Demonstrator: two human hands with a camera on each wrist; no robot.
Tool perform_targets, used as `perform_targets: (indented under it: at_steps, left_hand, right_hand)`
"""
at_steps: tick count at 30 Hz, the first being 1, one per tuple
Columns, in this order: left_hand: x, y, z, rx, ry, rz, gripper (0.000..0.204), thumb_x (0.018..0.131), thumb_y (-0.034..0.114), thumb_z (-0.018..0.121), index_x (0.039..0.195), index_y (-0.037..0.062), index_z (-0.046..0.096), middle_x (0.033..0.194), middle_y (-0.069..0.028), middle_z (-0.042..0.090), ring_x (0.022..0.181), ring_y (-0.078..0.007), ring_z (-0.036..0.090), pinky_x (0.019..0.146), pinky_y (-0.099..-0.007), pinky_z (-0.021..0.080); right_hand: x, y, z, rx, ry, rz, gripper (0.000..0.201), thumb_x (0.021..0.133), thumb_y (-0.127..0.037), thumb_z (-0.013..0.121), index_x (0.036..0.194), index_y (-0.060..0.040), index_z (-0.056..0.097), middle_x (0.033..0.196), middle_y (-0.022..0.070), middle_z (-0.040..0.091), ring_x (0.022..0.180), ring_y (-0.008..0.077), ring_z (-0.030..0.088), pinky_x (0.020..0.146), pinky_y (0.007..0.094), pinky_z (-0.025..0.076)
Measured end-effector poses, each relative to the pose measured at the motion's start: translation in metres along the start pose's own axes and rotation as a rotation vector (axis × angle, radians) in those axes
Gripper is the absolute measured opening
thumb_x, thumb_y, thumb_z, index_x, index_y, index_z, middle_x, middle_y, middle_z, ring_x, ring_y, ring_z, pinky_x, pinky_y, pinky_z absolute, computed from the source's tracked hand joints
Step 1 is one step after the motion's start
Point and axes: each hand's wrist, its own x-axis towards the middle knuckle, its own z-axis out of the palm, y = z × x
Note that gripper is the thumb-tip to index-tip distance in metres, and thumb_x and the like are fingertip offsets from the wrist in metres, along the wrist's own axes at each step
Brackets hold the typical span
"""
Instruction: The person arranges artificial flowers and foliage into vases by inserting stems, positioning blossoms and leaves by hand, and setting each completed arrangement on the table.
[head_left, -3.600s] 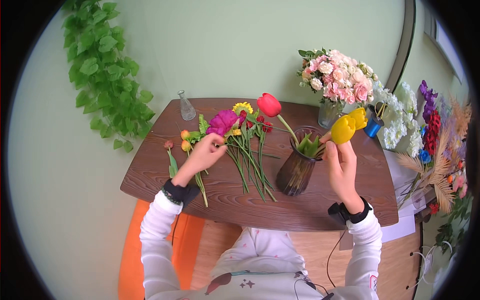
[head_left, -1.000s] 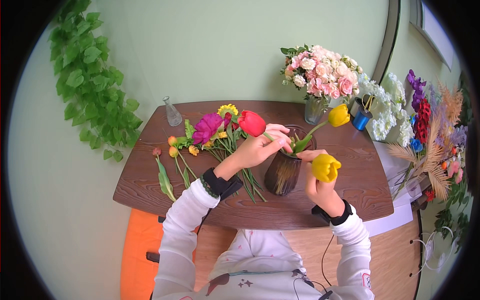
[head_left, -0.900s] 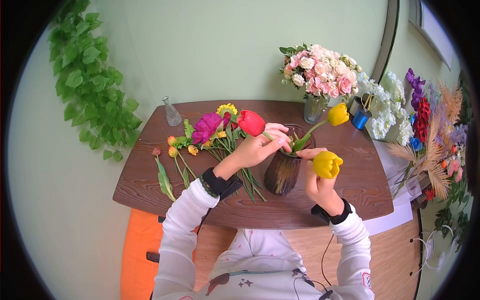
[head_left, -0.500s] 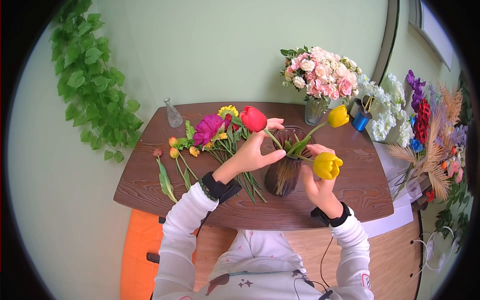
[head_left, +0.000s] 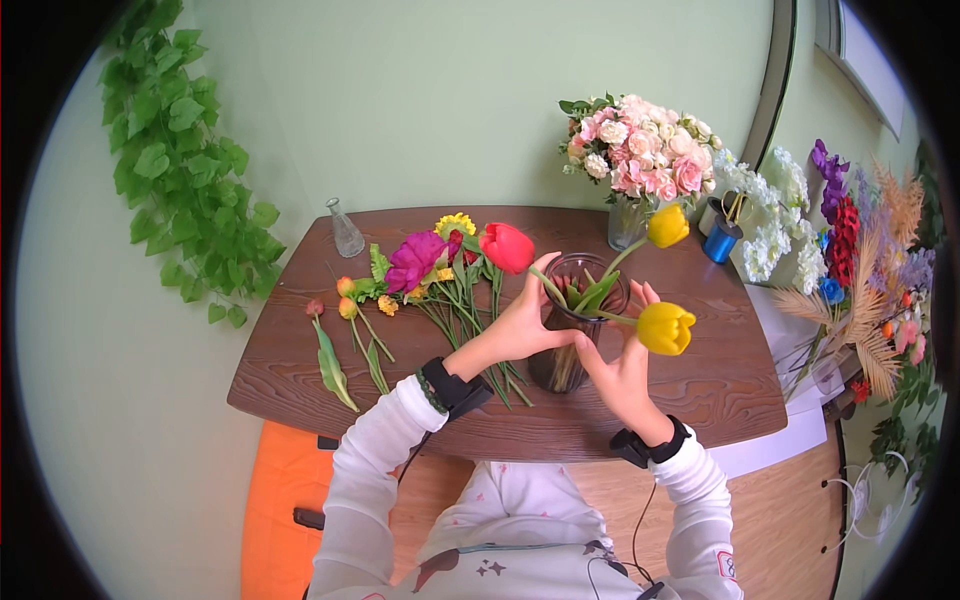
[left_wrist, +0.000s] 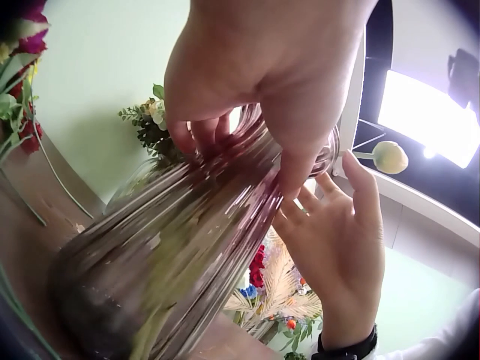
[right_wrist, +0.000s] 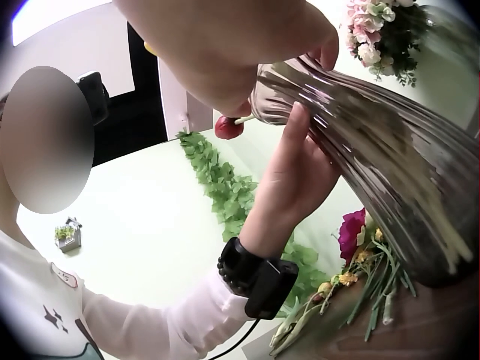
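A dark, ribbed glass vase (head_left: pixel 556 374) stands near the middle of the table, with stems showing through its wall (left_wrist: pixel 180 247). My left hand (head_left: pixel 512 328) holds its neck from the left, thumb across the front. From the right, my right hand (head_left: pixel 622 382) grips the neck too, and the two thumbs nearly meet. Some fingers are hidden behind the glass. Out of the mouth lean a red tulip (head_left: pixel 507 247) to the left, one yellow tulip (head_left: pixel 668 226) to the back right and another yellow tulip (head_left: pixel 666 329) low over my right hand.
Left of the vase lie a purple flower (head_left: pixel 416 262), a sunflower (head_left: pixel 455 224), long green stems and small orange tulips (head_left: pixel 347 296). A small clear bottle (head_left: pixel 345 230) stands at the back left. Behind are a pink bouquet (head_left: pixel 660 150) and a blue ribbon spool (head_left: pixel 722 240).
One yellow tulip has gone from my right hand into the vase, then the other. My left hand has let go of the red tulip's stem. Both hands have moved down onto the vase's neck.
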Motion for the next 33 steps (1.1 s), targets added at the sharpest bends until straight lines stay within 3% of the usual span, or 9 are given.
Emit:
perform_targets:
  at_steps: [8,10,11,18,23,26,28,30,33]
  left_hand:
    - [0.003,-0.009,0.014,0.002,0.201,0.007,0.095,0.058,0.010,0.081,0.128,0.0030,0.016,0.118,-0.0116,0.042,0.111,-0.0193,0.046,0.094,-0.0339,0.039]
    - [0.005,-0.019,0.015,0.334,0.262,0.095,0.095,0.056,0.007,0.081,0.128,0.0023,0.019,0.120,-0.0116,0.042,0.107,-0.0180,0.048,0.092,-0.0320,0.040]
    - [0.005,-0.022,0.015,0.324,0.228,0.110,0.102,0.059,0.017,0.081,0.131,-0.0009,0.011,0.124,-0.0170,0.037,0.110,-0.0258,0.045,0.095,-0.0346,0.036]
    - [-0.008,-0.005,0.017,0.407,0.271,0.055,0.094,0.064,0.012,0.076,0.129,0.0001,0.010,0.120,-0.0185,0.036,0.112,-0.0272,0.042,0.095,-0.0380,0.035]
    - [-0.048,0.025,-0.051,0.409,0.156,-0.156,0.059,0.072,0.008,0.063,0.123,0.0033,0.033,0.116,-0.0133,0.044,0.109,-0.0231,0.045,0.092,-0.0357,0.037]
    - [-0.089,-0.013,-0.121,0.540,0.369,-0.259,0.030,0.077,0.006,0.056,0.106,0.0041,0.051,0.100,-0.0087,0.053,0.087,-0.0172,0.055,0.074,-0.0281,0.046]
    - [-0.118,-0.018,-0.159,0.612,0.505,-0.438,0.023,0.077,0.006,0.055,0.099,0.0012,0.051,0.093,-0.0108,0.055,0.078,-0.0186,0.055,0.071,-0.0287,0.046]
    - [-0.158,-0.059,-0.202,1.166,0.532,-0.369,0.025,0.075,0.011,0.059,0.095,-0.0003,0.049,0.087,-0.0156,0.054,0.074,-0.0229,0.056,0.065,-0.0309,0.045]
    - [-0.179,-0.074,-0.216,1.023,0.599,-0.582,0.028,0.076,0.014,0.060,0.095,-0.0021,0.047,0.082,-0.0136,0.054,0.073,-0.0236,0.057,0.064,-0.0329,0.045]
  right_hand:
    - [0.004,0.003,0.007,0.137,0.011,0.065,0.095,0.069,-0.013,0.072,0.134,-0.0018,0.005,0.132,0.0204,0.023,0.120,0.0274,0.033,0.094,0.0375,0.035]
    - [0.006,0.007,0.011,0.183,0.005,0.068,0.096,0.069,-0.012,0.072,0.135,-0.0032,0.003,0.131,0.0211,0.025,0.119,0.0272,0.034,0.095,0.0382,0.033]
    - [0.007,0.010,0.013,0.186,0.004,0.067,0.096,0.069,-0.012,0.072,0.135,-0.0032,0.003,0.131,0.0211,0.025,0.119,0.0272,0.034,0.095,0.0382,0.033]
    - [0.011,0.013,0.021,0.232,-0.007,0.078,0.096,0.069,-0.012,0.072,0.134,-0.0016,0.002,0.128,0.0220,0.027,0.118,0.0275,0.035,0.096,0.0388,0.031]
    - [0.009,0.020,0.015,0.165,-0.004,0.080,0.094,0.068,-0.013,0.073,0.133,-0.0016,0.005,0.127,0.0192,0.028,0.116,0.0255,0.036,0.092,0.0369,0.034]
    - [0.010,0.013,0.007,0.158,0.000,0.066,0.093,0.069,-0.013,0.072,0.133,-0.0021,0.006,0.128,0.0175,0.028,0.112,0.0236,0.038,0.090,0.0358,0.036]
    - [0.011,0.012,0.004,0.156,0.007,0.066,0.092,0.069,-0.012,0.071,0.134,-0.0026,0.007,0.128,0.0159,0.029,0.109,0.0223,0.039,0.088,0.0347,0.037]
    - [0.011,0.011,0.003,0.168,0.015,0.103,0.090,0.069,-0.011,0.070,0.134,-0.0026,0.008,0.128,0.0158,0.029,0.108,0.0223,0.039,0.088,0.0344,0.037]
    - [0.009,0.011,0.006,0.174,0.016,0.110,0.090,0.069,-0.012,0.070,0.134,-0.0023,0.008,0.128,0.0158,0.029,0.108,0.0222,0.039,0.089,0.0347,0.037]
